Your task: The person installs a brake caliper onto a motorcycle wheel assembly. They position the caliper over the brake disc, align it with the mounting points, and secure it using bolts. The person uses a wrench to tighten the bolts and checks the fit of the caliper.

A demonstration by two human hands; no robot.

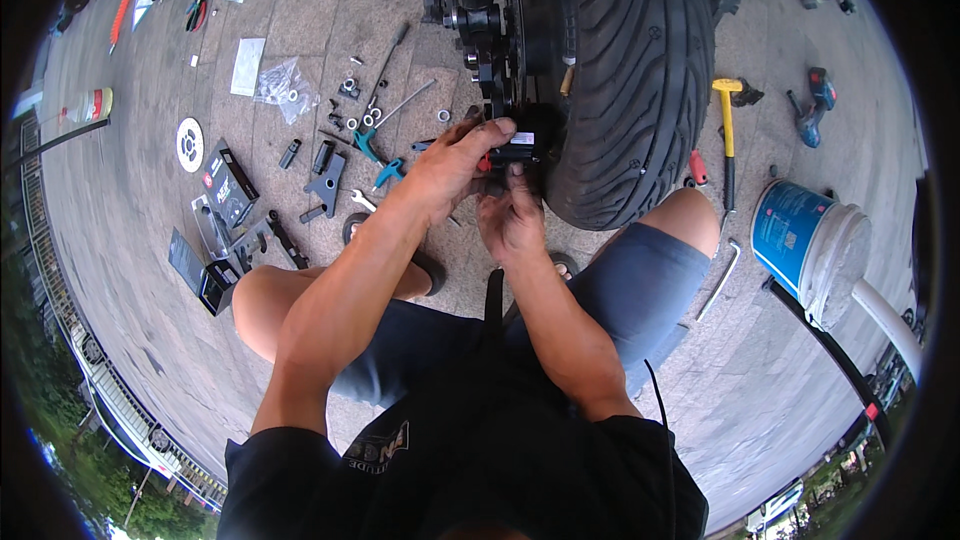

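At twelve to one o'clock from the middle, a small black block (pixel 515 154) with a pale label is being held close beside the tyre (pixel 645 70), its far side being lost in the dark gap; whether the wheel is being touched by it cannot be told. The fork (pixel 475 20) is being partly hidden at its lower end by the left hand (pixel 460 160), and fork and tyre are being cut off by the upper edge. The block's left end is being grasped by that hand, the thumb being laid on it and most fingertips being concealed. From six o'clock, its lower edge is being met by the thumb of the right hand (pixel 512 218), whose fingers are being curled partly out of sight; neither hand is being opened wide. At ten o'clock, teal-handled tools (pixel 366 147) are being surrounded by loose parts, many too small to be made out; at three o'clock, a bucket (pixel 790 230) is being seen
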